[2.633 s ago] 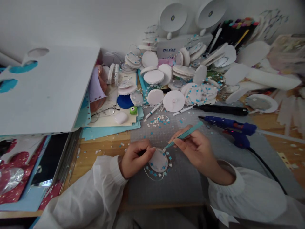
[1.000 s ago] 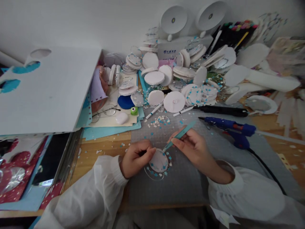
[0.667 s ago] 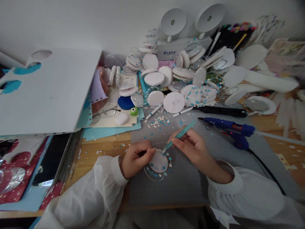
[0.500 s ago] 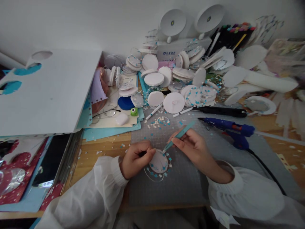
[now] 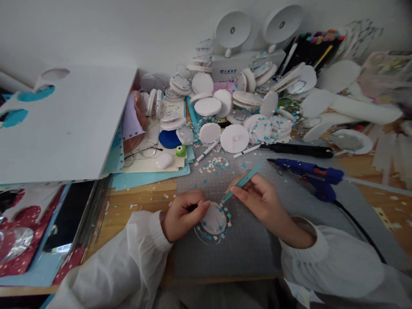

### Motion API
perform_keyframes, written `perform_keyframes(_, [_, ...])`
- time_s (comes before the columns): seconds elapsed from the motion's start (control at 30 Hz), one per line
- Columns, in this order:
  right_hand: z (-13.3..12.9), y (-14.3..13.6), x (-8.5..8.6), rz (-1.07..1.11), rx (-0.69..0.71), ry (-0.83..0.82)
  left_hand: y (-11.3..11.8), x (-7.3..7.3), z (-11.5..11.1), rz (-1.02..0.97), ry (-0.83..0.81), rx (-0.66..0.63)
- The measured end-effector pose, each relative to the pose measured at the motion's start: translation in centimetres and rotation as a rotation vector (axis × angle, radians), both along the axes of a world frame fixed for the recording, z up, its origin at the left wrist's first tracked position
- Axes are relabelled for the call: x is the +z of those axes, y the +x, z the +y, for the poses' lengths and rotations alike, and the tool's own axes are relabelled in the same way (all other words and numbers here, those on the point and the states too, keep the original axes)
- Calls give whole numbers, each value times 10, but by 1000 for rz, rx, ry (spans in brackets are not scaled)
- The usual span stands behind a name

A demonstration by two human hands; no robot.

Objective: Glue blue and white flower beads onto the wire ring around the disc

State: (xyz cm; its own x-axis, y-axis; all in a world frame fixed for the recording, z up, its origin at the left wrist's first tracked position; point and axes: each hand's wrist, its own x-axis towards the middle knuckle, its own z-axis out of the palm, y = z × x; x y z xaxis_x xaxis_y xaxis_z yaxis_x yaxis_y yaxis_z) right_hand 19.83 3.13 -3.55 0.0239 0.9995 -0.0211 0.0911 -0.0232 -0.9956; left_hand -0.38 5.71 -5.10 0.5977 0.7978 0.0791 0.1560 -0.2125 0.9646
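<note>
Disc [image 5: 213,219] in left hand [image 5: 186,214], tweezers [image 5: 247,179] in right hand [image 5: 265,204], Chinese-lettered box [image 5: 232,64] behind

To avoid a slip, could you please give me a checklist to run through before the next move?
1. Left hand pinching the rim of the white disc: ok.
2. Right hand holding the teal tweezers: ok.
3. Tweezer tips at the disc's upper edge: ok.
4. Blue glue gun lying apart from both hands: ok.
5. Loose flower pieces in one spot: not ok, some scattered.
6. Piece gripped between the tips: cannot tell, too small.
</note>
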Motion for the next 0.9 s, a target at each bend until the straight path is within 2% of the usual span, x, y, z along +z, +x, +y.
perform_keyframes(0.6, [0, -1, 0, 15, 15, -6, 0, 2, 0, -1, 8, 3])
perform_keyframes(0.8, [5, 5, 0, 103, -152, 90, -1, 0, -1, 3, -1, 10])
perform_keyframes(0.9, [8, 9, -3, 119, -187, 136, -1, -1, -1, -3, -10, 14])
